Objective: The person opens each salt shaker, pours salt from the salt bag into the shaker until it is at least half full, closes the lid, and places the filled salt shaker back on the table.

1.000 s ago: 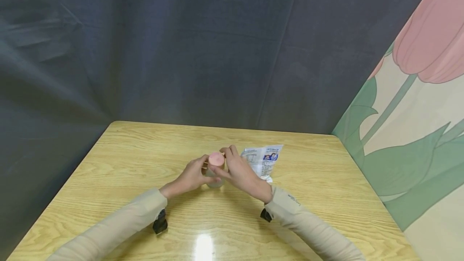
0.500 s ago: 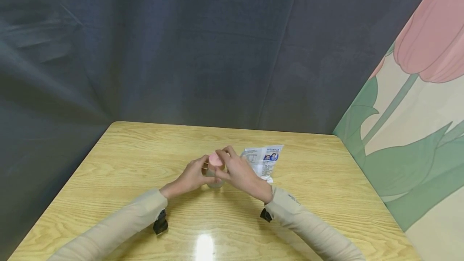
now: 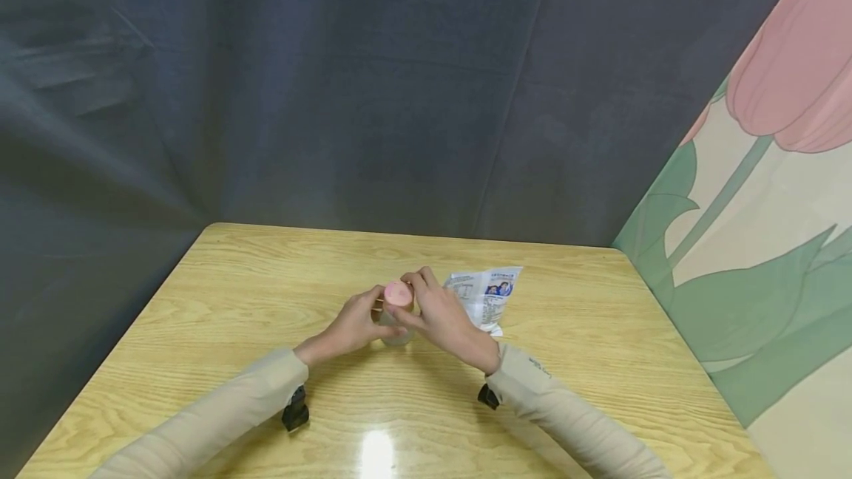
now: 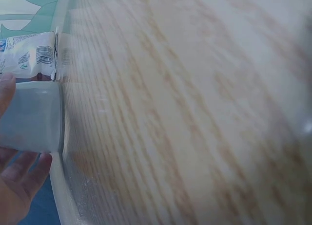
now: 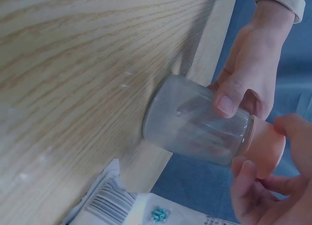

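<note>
A clear jar [image 5: 195, 120] with a pink lid [image 3: 398, 293] stands upright on the table between my hands. My left hand [image 3: 353, 324] grips the jar's body from the left, its thumb on the near side. From the right, my right hand [image 3: 442, 320] holds the lid between thumb and fingers. The lid sits on the jar's neck in the right wrist view. Through the cloudy wall of the jar I cannot tell what, if anything, is inside. In the left wrist view the lid is out of frame.
A white printed packet [image 3: 482, 298] lies just right of the jar, behind my right hand. The wooden table [image 3: 266, 265] ends at a dark curtain [image 3: 373, 94] at the back. On the right stands a wall with painted tulips [image 3: 785, 87].
Half a second ago my right fingers reached further over the lid's top. They have since moved back to its right side, showing more of the top. My left hand stays in place.
</note>
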The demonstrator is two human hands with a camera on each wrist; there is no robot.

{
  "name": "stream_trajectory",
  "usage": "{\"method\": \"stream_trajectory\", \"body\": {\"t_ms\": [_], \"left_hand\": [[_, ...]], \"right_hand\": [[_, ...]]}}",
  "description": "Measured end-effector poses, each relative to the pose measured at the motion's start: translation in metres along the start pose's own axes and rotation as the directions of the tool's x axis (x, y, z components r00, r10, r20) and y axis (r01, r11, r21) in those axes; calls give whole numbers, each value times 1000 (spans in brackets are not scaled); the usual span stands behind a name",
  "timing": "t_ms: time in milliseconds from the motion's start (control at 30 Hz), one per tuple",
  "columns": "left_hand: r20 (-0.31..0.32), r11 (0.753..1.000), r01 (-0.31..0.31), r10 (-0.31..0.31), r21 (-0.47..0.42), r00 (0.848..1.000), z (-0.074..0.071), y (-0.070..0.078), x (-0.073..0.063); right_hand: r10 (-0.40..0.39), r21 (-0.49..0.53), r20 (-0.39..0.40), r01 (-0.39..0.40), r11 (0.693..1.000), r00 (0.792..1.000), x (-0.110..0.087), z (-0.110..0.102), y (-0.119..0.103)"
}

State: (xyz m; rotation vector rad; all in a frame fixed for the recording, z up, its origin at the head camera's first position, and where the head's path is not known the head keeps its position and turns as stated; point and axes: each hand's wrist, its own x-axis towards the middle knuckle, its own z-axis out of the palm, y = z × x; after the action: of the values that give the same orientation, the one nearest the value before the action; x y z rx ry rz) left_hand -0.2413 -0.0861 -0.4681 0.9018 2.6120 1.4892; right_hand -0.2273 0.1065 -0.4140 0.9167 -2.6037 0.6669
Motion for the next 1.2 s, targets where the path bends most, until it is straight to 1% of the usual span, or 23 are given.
{"method": "stream_trajectory", "body": {"t_ms": [133,333,500,700,900,1000,1200], "left_hand": [[-1,1000,6,-6,2,1000,0,0,0],[-8,1000,1,-1,28,1000,-1,-1,0],[-11,1000,-3,3,13,1000,-1,-2,1],[-12,1000,-7,7,9,1000,0,-2,0],[-5,1000,-11,11,-10,1000,0,-2,0],[-3,1000,-4,4,0,1000,0,-3,0],[-8,1000,-16,16,10,1000,0,-3,0]], "right_hand": [[0,20,-10,0,1000,1000,-1,0,0],[-28,11,-21,29,1000,999,0,0,0],[-39,19,-31,39,999,999,1,0,-1],[-51,17,-22,51,999,998,0,0,-2],[-74,38,-19,75,996,997,0,0,-2],[-59,38,-15,60,997,998,0,-1,-3],[28,44,9,-28,999,1000,-1,-2,-3]]}}
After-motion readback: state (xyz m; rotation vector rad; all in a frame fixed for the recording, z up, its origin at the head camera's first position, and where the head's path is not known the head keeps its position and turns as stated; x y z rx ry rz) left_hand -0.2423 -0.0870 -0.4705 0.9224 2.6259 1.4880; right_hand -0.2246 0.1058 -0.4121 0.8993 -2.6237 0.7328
